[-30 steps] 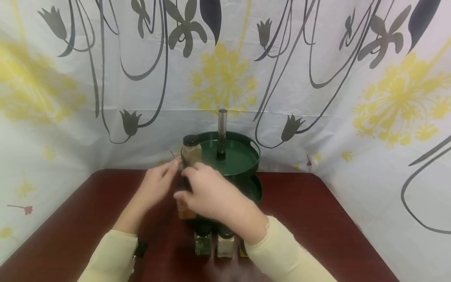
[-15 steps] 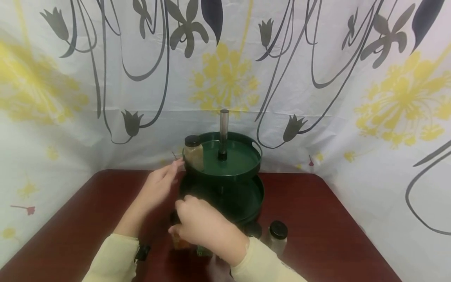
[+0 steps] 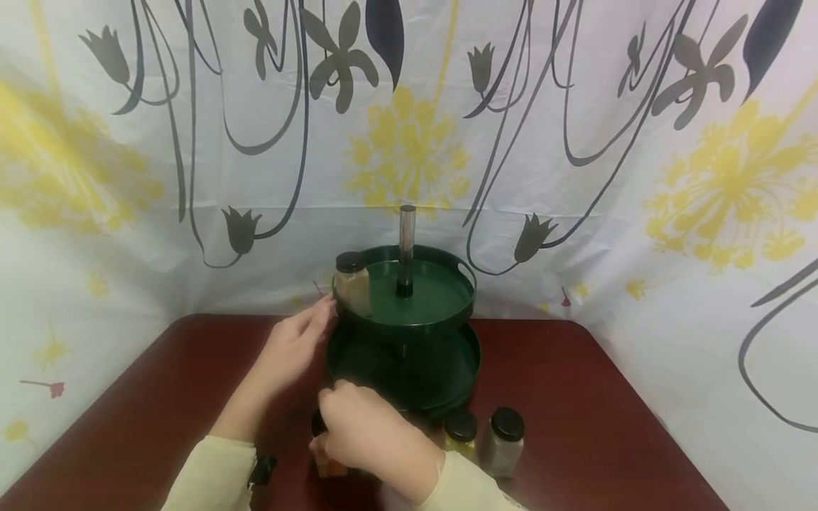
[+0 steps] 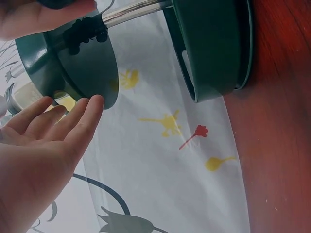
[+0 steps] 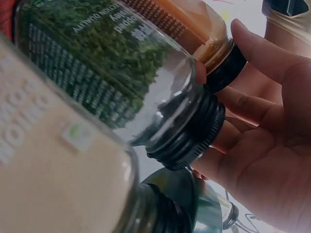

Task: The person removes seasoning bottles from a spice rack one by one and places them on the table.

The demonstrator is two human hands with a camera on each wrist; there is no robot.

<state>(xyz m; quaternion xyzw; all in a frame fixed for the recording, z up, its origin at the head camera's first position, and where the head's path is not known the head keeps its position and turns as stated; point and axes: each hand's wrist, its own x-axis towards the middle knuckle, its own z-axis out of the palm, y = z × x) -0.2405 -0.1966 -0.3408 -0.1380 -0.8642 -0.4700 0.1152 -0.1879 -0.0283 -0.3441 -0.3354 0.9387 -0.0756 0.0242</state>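
Note:
My left hand [image 3: 290,355] touches the left side of a green two-tier stand's upper tray [image 3: 437,287], its fingers straight in the left wrist view. Beside those fingertips, a jar of tan powder [image 3: 353,289] with a black lid stands on that tray. In front of the stand, my right hand [image 3: 377,434] grips a spice jar of orange powder [image 3: 331,467] by its black lid, thumb on one side and fingers on the other. Close by in the right wrist view are a chopped parsley jar [image 5: 107,58] and an onion powder jar [image 5: 73,165], both hidden behind the right hand in the head view.
Right of my right hand stand a jar with yellow contents [image 3: 460,434] and a pale-filled jar [image 3: 503,454]. The stand's lower tray [image 3: 441,369] sits close behind the jars, and a metal post [image 3: 407,248] rises from its middle. A patterned sheet [image 3: 575,234] surrounds the dark red table [image 3: 543,376].
My right hand has brought the orange powder jar from beside the stand down toward the table's front, among the other jars. My left hand has stayed at the upper tray.

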